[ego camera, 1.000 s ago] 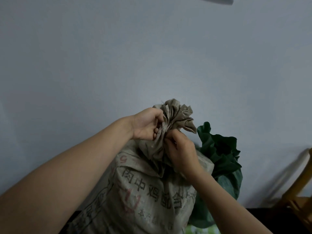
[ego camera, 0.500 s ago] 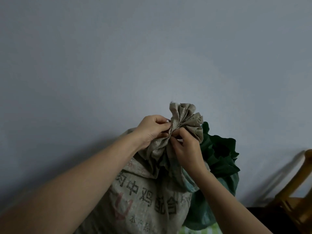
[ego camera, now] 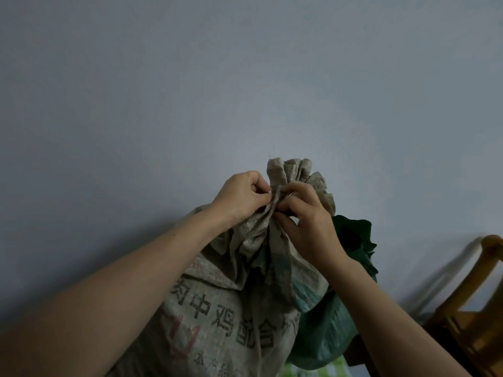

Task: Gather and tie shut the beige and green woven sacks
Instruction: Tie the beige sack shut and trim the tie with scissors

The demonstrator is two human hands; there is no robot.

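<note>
A full beige woven sack (ego camera: 217,317) with dark printed characters stands upright against the wall. Its mouth is bunched into a ruffled tuft (ego camera: 294,172) above a narrow neck. My left hand (ego camera: 242,198) pinches the neck from the left, fingers closed on a thin string. My right hand (ego camera: 307,221) grips the neck from the right, fingertips meeting the left hand's. A loose string end (ego camera: 257,338) hangs down the sack's front. Behind and to the right stands a green woven sack (ego camera: 334,330), its open top (ego camera: 353,235) loosely crumpled.
A plain grey-blue wall (ego camera: 245,77) fills the background right behind the sacks. A yellow wooden chair (ego camera: 473,308) stands at the lower right. A green-and-white checked surface (ego camera: 326,370) shows under the sacks.
Both hands have risen and closed in on the sack's neck, fingertips now meeting at the string. The tuft stands more upright and tighter. The view has shifted slightly.
</note>
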